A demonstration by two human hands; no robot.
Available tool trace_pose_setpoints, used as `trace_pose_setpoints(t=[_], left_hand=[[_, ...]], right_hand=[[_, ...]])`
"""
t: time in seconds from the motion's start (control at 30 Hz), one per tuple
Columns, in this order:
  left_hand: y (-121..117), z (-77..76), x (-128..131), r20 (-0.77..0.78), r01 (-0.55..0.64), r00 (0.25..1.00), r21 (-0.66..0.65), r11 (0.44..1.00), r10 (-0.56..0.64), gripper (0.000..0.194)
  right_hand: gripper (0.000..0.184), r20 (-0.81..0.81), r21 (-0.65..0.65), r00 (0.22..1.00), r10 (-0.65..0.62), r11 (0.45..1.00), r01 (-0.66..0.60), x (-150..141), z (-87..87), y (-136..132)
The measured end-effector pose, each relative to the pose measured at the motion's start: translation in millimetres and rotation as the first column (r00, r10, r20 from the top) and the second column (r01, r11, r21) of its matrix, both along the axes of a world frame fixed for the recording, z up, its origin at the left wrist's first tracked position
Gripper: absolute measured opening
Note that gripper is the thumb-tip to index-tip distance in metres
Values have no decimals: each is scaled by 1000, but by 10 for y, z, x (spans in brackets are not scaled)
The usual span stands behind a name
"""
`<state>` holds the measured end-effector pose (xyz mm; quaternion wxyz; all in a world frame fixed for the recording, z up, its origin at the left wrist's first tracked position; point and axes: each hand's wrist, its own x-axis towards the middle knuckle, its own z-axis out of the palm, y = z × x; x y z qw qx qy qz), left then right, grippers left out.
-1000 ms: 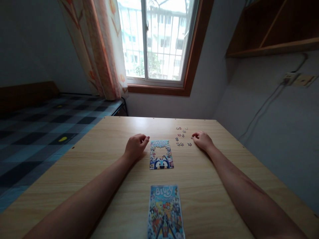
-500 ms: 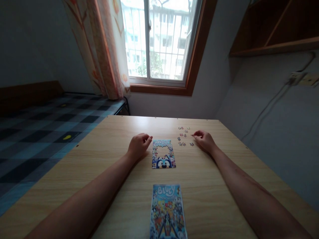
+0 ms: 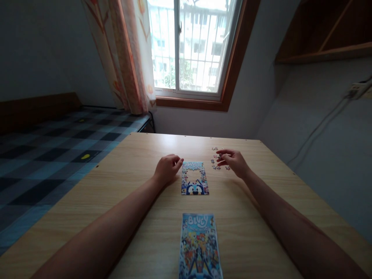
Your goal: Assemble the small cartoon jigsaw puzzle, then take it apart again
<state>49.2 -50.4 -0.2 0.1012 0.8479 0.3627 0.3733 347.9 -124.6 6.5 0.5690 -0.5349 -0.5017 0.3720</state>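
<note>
A partly assembled jigsaw puzzle (image 3: pixel 195 189) lies flat on the table, with a hole in its middle showing bare wood. Beside its upper left corner rests my left hand (image 3: pixel 168 169), fingers curled in and thumb against them, with nothing visible in it. Several loose puzzle pieces (image 3: pixel 215 167) are scattered right of the puzzle. Over them is my right hand (image 3: pixel 232 161), fingers apart. A dark piece shows between its index finger and thumb; it seems to lie on the table, and the fingers partly hide the pieces there.
Nearer to me on the wooden table (image 3: pixel 139 228) lies a printed "Bluey" picture sheet (image 3: pixel 200 244). A bed with a checked cover (image 3: pixel 87 133) stands to the left. Beyond the table are a window (image 3: pixel 192 50) and a curtain (image 3: pixel 128 58).
My right hand has moved left over the loose pieces, and its fingers have spread from a pinch on a small piece. My left hand stays beside the puzzle. The view has shifted slightly.
</note>
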Motion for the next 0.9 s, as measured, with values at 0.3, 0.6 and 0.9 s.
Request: trace_pose_setpoints(t=[0.3,0.6,0.9], left_hand=[[-55,17,14,-36,83,996,27,996,-82,32],[-333,92,141,-148,308,947,157,938,-286,15],[-327,51,168,-239,401,904,177,899,-356,20]], right_hand=[[42,-46,-27,932,360,932,-361,-519,22,-130],[72,53,67,903,427,900,-430,-579,-201,-120],[91,109,116,884,454,877,-465,-597,-213,-174]])
